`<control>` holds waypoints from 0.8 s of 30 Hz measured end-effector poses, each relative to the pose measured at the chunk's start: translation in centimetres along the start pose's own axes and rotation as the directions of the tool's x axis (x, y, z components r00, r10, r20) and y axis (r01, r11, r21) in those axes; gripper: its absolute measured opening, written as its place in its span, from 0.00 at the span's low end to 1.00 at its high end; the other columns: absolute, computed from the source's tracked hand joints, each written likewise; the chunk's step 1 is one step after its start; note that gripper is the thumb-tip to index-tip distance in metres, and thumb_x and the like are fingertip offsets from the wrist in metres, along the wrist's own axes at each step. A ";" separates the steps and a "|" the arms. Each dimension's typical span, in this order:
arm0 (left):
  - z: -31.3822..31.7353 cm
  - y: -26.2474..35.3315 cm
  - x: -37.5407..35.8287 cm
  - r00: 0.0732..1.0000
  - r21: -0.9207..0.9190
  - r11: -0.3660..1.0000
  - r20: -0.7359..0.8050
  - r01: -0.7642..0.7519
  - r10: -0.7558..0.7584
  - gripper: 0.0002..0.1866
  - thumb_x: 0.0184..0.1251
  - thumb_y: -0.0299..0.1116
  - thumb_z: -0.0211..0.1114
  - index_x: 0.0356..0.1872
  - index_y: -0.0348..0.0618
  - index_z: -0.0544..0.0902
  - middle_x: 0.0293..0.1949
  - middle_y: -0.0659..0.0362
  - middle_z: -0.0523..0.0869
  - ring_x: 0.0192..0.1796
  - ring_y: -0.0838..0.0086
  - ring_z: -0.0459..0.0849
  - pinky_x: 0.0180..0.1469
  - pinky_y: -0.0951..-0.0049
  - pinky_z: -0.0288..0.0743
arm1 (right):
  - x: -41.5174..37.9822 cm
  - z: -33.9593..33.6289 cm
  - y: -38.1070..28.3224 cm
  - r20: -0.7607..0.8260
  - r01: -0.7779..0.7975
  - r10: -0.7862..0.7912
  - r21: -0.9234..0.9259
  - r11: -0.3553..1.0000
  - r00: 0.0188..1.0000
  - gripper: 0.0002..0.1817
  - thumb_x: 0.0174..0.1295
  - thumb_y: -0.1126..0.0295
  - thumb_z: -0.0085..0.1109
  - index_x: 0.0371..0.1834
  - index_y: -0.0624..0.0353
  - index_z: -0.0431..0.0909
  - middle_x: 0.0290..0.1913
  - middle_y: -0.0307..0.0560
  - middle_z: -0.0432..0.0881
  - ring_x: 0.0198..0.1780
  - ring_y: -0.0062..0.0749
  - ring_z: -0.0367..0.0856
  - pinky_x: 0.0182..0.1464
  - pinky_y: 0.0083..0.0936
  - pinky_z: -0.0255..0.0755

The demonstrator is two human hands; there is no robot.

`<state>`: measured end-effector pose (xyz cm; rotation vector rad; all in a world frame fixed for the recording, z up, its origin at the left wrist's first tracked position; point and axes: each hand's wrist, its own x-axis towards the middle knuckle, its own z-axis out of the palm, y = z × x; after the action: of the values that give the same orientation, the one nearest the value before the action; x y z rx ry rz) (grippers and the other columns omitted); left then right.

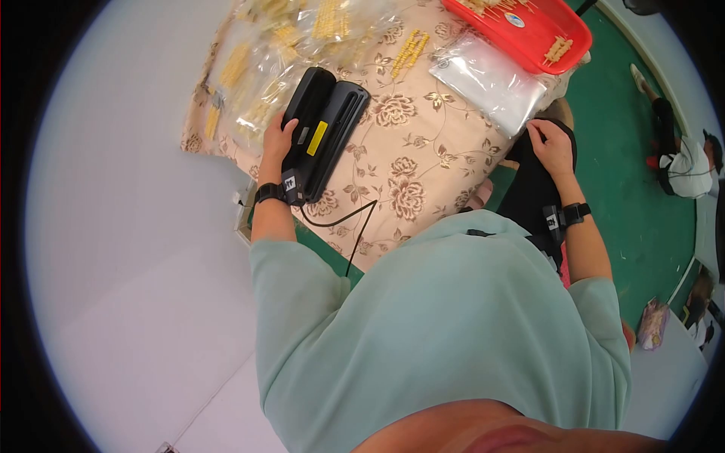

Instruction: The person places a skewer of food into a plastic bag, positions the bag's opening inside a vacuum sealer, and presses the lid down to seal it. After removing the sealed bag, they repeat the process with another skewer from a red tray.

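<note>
My left hand [279, 142] grips the near left edge of a black vacuum sealer [323, 136], whose lid stands open. A yellow label is on the sealer, and a black cord runs from its near end. My right hand [555, 151] is over my dark-clad knee, close to the corner of a stack of clear plastic bags [487, 81]. Its fingers are curled together, and I cannot make out anything between them. Beyond the sealer, several clear bags packed with yellow skewered food [330, 21] lie in a heap. Loose yellow skewers [410, 53] rest between that heap and the clear bags.
A red tray [570, 30] with pale skewers sits at the table's far right corner. A flowered cloth [408, 162] covers the table. White wall is on the left, green floor [619, 234] on the right. Another person [686, 166] is at the far right.
</note>
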<state>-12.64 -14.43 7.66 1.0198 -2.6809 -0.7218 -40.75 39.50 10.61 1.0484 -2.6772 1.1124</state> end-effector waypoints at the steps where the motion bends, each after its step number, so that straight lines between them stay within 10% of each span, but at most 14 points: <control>1: 0.0 0.2 0.0 1.000 -0.006 1.000 0.008 -0.009 0.009 0.27 0.61 0.46 0.66 0.57 0.39 0.78 0.50 0.43 0.83 0.53 0.52 0.81 0.56 0.62 0.73 | 0.1 0.0 -0.4 0.004 -0.002 0.002 -0.001 1.000 1.000 0.06 0.56 0.72 0.63 0.33 0.62 0.82 0.33 0.51 0.84 0.36 0.44 0.83 0.40 0.31 0.76; 9: 0.1 1.4 -0.7 1.000 0.055 0.998 0.006 -0.012 0.012 0.29 0.61 0.47 0.66 0.57 0.36 0.77 0.51 0.42 0.82 0.56 0.51 0.80 0.58 0.62 0.72 | 2.1 1.5 0.7 0.254 -0.170 0.201 -0.138 0.976 0.946 0.14 0.57 0.65 0.62 0.43 0.59 0.82 0.44 0.51 0.83 0.45 0.43 0.82 0.48 0.33 0.75; 12: 0.4 3.5 -1.7 0.941 0.079 0.988 -0.301 -0.135 0.152 0.25 0.63 0.42 0.66 0.55 0.35 0.78 0.49 0.43 0.83 0.54 0.51 0.81 0.58 0.62 0.72 | 2.4 4.4 3.7 0.276 0.103 -0.041 -0.215 0.971 0.960 0.26 0.56 0.61 0.63 0.57 0.60 0.74 0.59 0.54 0.75 0.59 0.46 0.74 0.59 0.35 0.70; 15: 0.4 7.2 -4.3 0.849 0.151 0.965 -0.459 -0.215 0.261 0.17 0.65 0.35 0.64 0.51 0.34 0.80 0.45 0.47 0.85 0.49 0.57 0.83 0.53 0.66 0.75 | 2.2 5.8 2.6 0.306 0.015 0.101 -0.354 0.935 0.947 0.38 0.54 0.57 0.64 0.67 0.62 0.63 0.68 0.60 0.64 0.69 0.51 0.62 0.67 0.39 0.62; 17: 1.8 8.6 -6.3 0.938 -0.266 0.952 -0.343 -0.152 0.054 0.12 0.68 0.32 0.61 0.46 0.33 0.82 0.42 0.50 0.86 0.44 0.66 0.85 0.47 0.72 0.77 | 2.1 6.9 2.4 0.329 -0.065 0.200 -0.378 0.923 0.923 0.43 0.55 0.55 0.64 0.70 0.63 0.56 0.70 0.65 0.58 0.72 0.56 0.56 0.70 0.43 0.57; 21: 7.0 7.2 -10.5 0.988 -0.351 0.933 -0.154 -0.073 0.019 0.11 0.71 0.30 0.57 0.44 0.33 0.82 0.36 0.60 0.85 0.37 0.81 0.82 0.41 0.81 0.75 | 1.3 9.0 3.9 0.142 -0.206 0.242 -0.229 0.951 0.960 0.42 0.56 0.57 0.64 0.69 0.66 0.56 0.69 0.68 0.55 0.72 0.63 0.52 0.69 0.47 0.54; 24: 9.1 8.8 -13.5 0.991 -0.546 0.835 -0.059 0.066 -0.117 0.10 0.71 0.30 0.57 0.45 0.33 0.81 0.37 0.60 0.85 0.38 0.80 0.83 0.41 0.81 0.76 | 2.1 9.7 6.2 -0.316 -0.364 0.328 -0.058 0.930 0.890 0.40 0.50 0.62 0.70 0.64 0.68 0.61 0.61 0.68 0.63 0.62 0.62 0.63 0.64 0.45 0.61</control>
<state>-10.63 3.59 4.21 0.9896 -2.1484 -1.3236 -44.25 35.20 0.25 0.3471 -2.6927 1.0445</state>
